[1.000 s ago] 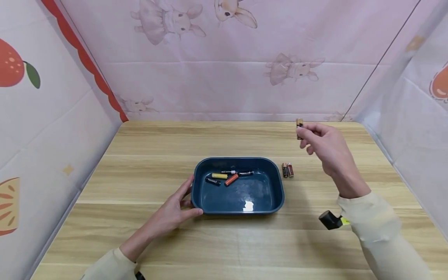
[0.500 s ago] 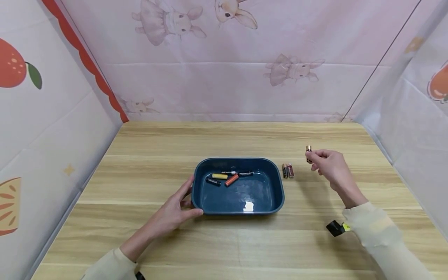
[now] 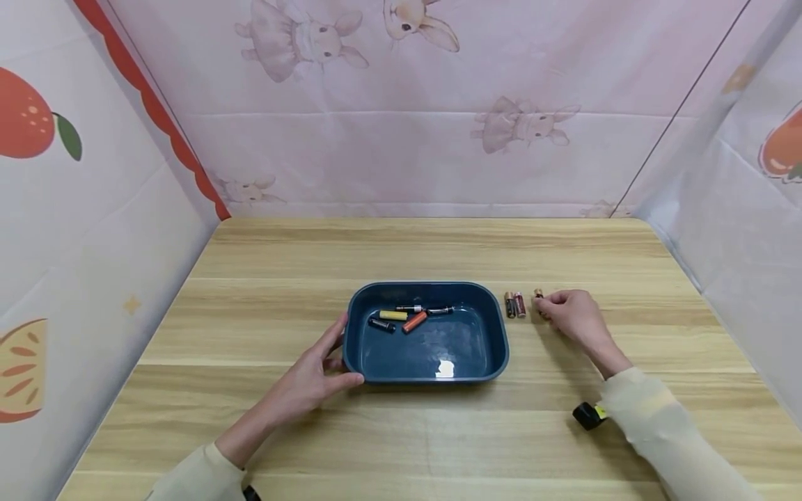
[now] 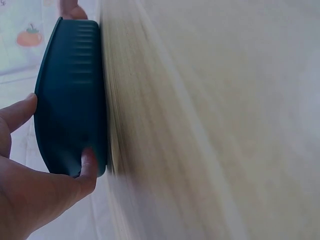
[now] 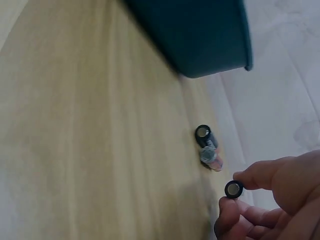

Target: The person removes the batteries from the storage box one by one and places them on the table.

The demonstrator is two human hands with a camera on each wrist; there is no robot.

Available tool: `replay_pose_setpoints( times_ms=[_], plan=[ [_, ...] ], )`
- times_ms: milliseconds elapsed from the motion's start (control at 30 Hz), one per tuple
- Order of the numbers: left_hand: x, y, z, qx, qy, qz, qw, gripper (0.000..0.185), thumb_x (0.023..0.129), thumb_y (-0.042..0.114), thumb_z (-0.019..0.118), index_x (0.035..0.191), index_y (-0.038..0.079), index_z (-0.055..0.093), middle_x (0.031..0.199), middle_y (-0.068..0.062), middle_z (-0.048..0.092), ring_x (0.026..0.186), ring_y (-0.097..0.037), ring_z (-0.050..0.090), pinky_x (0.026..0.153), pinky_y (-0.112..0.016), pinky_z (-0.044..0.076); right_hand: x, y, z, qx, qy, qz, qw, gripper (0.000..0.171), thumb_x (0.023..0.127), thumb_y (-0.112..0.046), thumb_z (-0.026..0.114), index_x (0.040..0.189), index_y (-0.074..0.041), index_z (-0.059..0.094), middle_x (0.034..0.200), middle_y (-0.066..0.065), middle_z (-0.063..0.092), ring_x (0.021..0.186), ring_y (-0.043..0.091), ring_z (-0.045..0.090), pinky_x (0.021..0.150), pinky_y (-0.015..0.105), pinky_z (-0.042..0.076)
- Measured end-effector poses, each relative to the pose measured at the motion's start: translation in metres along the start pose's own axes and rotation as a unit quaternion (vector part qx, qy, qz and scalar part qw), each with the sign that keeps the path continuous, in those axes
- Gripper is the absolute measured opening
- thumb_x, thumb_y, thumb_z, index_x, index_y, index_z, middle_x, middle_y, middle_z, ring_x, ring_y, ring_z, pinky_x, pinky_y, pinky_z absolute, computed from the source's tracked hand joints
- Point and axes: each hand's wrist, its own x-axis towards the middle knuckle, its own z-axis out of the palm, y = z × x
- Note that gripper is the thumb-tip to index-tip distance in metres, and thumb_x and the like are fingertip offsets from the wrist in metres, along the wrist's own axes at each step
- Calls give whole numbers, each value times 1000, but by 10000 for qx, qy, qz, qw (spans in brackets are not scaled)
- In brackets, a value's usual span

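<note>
The blue tub (image 3: 428,370) sits near the middle of the surface (image 3: 401,445), a broad band of wood between it and the back edge, and wider stretches of wood toward the left and right edges. At its left end the left hand (image 3: 307,379) has a grip on it, thumb at the near corner and fingers against the side wall. Beyond the right wall the room is tighter: a copper-ended battery (image 3: 510,305) and a red battery (image 3: 520,305) lie side by side just beside the tub, and a narrow strip of wood separates them from the held battery (image 3: 537,293) — pinched between thumb and finger in the right hand's (image 3: 576,316) grip. Whether the held battery touches the surface I cannot tell. Inside the tub, a yellow battery (image 3: 393,316), an orange battery (image 3: 415,321) and three dark ones gather toward the back left, while bare floor with a bright reflection lies nearer the front rim. The right sleeve (image 3: 658,417), with a black device (image 3: 587,415) beside its cuff, crosses the near right part of the surface. Pink rabbit-print cloth (image 3: 388,153) rises behind the back edge; white cloth (image 3: 94,216) with fruit prints and a red scalloped border stands on the left, and more pale cloth (image 3: 739,188) on the right.
</note>
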Motion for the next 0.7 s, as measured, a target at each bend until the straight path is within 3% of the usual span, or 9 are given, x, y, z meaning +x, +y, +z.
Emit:
replay_pose_setpoints(
  times_ms=[367,700],
  plan=[
    [1,-1,2,65,107,-80,9999,99,95,19,78,168,25,11,169,-17,23,139,-40,49,114,-54,40,2,-6,8,-702,263,-166,9971,31,98,-28,69,91,1,78,82,7,71,68,20,53,59,31,40],
    [0,1,-1,35,3,28,10000,99,96,20,77,168,22,10,169,-21,19,139,-43,47,113,-55,40,0,-7,13,-809,362,-74,9960,29,97,-26,71,92,2,76,89,14,72,74,24,59,62,31,43]
  ],
)
